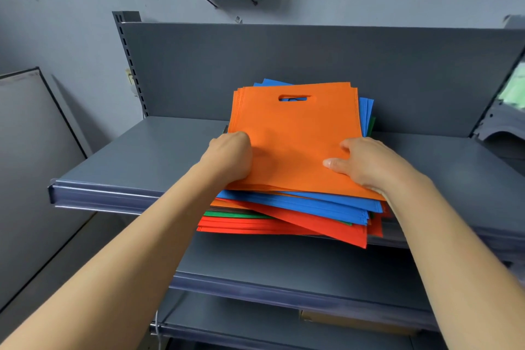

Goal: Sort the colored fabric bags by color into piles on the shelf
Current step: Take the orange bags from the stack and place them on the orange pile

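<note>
Orange bag (295,133), handle slot toward shelf (142,156) rear; left hand (230,156), right hand (366,162) fingers clamp near edge

Orange bags (295,128) atop mixed blue (312,203), red (326,226), green stack, shelf (136,156)

- Left of the left fingers (240,140), the flat grey metal shelf (136,156) lies open; right of the right fingers (333,163) too.
- Between them: stack of coloured fabric bags (295,133).
- Beyond: upright grey back panel (284,60).
</note>
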The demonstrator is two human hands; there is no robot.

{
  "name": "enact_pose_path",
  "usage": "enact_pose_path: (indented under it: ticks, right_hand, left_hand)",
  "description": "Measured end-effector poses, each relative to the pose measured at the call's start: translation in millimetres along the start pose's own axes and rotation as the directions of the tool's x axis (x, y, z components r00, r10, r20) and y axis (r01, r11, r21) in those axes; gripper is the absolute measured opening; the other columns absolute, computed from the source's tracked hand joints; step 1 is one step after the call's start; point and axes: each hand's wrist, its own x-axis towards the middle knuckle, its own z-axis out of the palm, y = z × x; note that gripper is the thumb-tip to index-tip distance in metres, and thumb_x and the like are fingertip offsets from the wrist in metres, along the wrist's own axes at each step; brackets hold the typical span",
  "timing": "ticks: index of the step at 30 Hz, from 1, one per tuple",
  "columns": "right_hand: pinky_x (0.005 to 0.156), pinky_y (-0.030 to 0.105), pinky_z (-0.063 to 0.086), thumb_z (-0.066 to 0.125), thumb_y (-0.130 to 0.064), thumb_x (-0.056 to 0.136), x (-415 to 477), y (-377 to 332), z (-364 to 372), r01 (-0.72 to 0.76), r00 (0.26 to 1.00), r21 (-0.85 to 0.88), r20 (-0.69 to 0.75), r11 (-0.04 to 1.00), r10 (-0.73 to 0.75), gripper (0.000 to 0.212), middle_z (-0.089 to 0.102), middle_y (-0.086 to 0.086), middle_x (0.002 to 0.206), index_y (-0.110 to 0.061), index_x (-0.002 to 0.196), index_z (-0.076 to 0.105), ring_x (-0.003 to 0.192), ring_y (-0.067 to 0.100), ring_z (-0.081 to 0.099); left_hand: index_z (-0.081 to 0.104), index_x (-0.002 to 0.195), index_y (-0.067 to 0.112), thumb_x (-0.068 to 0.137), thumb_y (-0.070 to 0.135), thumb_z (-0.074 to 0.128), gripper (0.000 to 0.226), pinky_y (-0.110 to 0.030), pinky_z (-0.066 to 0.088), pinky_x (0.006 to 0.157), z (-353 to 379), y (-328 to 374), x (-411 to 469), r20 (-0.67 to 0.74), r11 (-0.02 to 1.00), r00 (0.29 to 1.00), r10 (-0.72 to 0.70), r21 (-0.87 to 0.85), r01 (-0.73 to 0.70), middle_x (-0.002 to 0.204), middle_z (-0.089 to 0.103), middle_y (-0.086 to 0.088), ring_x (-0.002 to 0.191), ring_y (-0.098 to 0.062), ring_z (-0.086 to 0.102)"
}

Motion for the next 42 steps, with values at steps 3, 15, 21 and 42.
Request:
enact_pose_path:
  ticks: [3, 15, 21, 42]
  right_hand:
    - [0.092, 0.034, 0.042, 0.049, -0.047, 0.093, 0.5, 1.7, 0.5, 0.002, 1.0, 0.007, 0.001, 1.0, -0.002, 0.055, 0.049, 0.01, 0.134, -0.009, 0.133, 0.045, 0.118, 0.027, 0.05]
    - [0.089, 0.035, 0.043, 0.05, -0.048, 0.092, 8.0, 5.5, 3.7, 0.019, 1.0, 0.002, -0.005, 1.0, -0.019, 0.054, 0.051, 0.009, 0.129, -0.009, 0.129, 0.048, 0.114, 0.027, 0.052]
    - [0.088, 0.033, 0.042, 0.053, -0.049, 0.091, 12.1, 9.2, 2.0, 0.036, 0.999, 0.018, 0.002, 0.999, -0.036, 0.058, 0.046, 0.01, 0.133, -0.009, 0.132, 0.046, 0.116, 0.027, 0.05]
    - [0.088, 0.037, 0.046, 0.057, -0.061, 0.081, 28.9, 10.5, 1.5, -0.116, 0.992, 0.058, 0.063, 0.992, 0.112, 0.075, 0.042, 0.016, 0.135, -0.007, 0.131, 0.044, 0.11, 0.03, 0.052]
  left_hand:
    - [0.045, 0.095, 0.007, 0.093, 0.004, 0.036, 0.01, -0.041, 0.043, 0.085, -3.2, 3.5, 7.2, 0.018, 0.995, 0.996, -0.084, -0.05, 0.085, 0.111, 0.053, -0.016, 0.112, -0.035, 0.046]
    - [0.05, 0.111, 0.004, 0.092, 0.012, 0.042, 0.022, -0.041, 0.035, 0.096, 7.3, 13.0, 26.3, 0.043, 0.963, 0.971, -0.236, -0.123, 0.239, 0.122, 0.048, -0.019, 0.119, -0.037, 0.038]
    - [0.055, 0.093, 0.006, 0.083, 0.018, 0.063, 0.017, -0.038, 0.043, 0.085, 0.0, 3.9, 30.6, 0.026, 0.943, 0.975, -0.221, -0.25, 0.22, 0.108, 0.059, -0.015, 0.106, -0.033, 0.053]
    - [0.052, 0.115, 0.004, 0.079, 0.019, 0.071, 0.043, -0.04, 0.042, 0.093, -5.8, 5.0, 22.1, 0.042, 0.915, 0.971, -0.235, -0.326, 0.236, 0.123, 0.053, -0.019, 0.113, -0.035, 0.051]
